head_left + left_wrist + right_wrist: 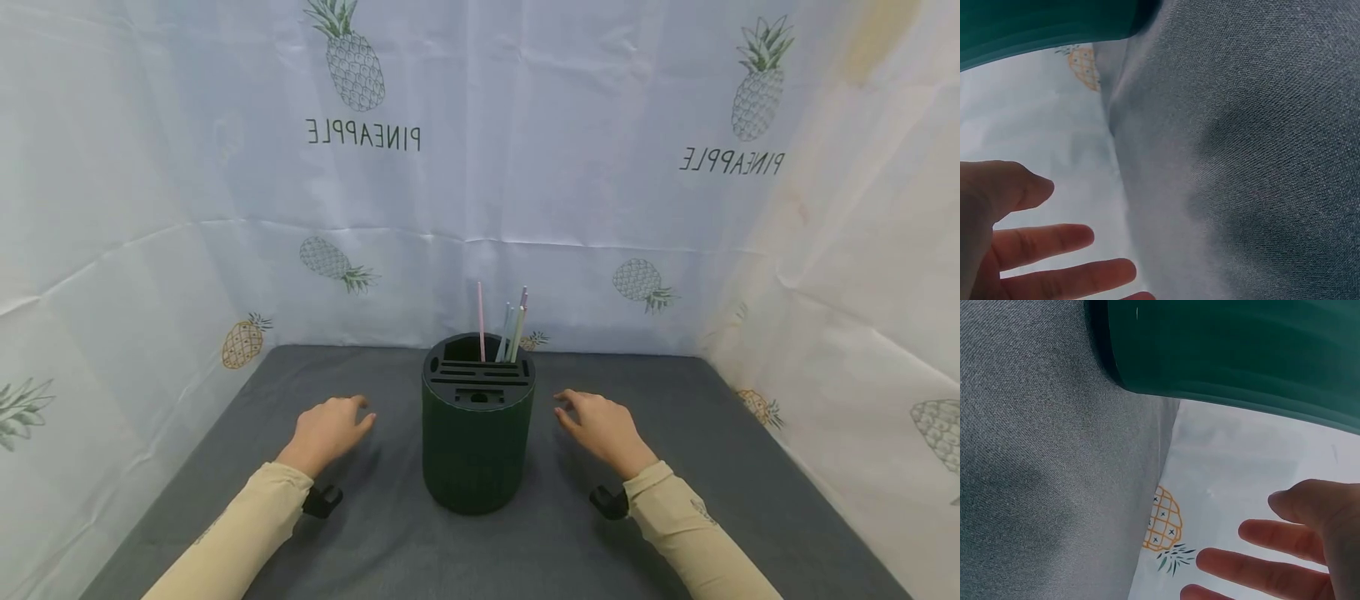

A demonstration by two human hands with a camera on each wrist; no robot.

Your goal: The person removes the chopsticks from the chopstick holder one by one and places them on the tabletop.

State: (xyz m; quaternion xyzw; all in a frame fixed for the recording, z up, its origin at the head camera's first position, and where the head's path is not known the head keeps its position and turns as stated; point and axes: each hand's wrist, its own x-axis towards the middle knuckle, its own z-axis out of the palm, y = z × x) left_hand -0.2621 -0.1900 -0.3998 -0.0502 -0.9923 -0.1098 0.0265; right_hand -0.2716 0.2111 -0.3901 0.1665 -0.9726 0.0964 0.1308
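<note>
Dark green slotted holder (477, 433) stands upright at mid-table on the grey cloth (375, 542), between my 2 hands. Left hand (327, 432) hovers just left of it, fingers relaxed and spread, holding nothing; the left wrist view shows the same. Right hand (600, 427) is likewise loose and empty, near the holder's right side, not touching. About 4 thin straws (510, 329) stand in the rear slot. My read: nothing grasped yet, handling not begun.

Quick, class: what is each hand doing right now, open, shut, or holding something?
Left hand: open, holding nothing, beside the green holder.
Right hand: open, holding nothing, on the holder's other side.
</note>
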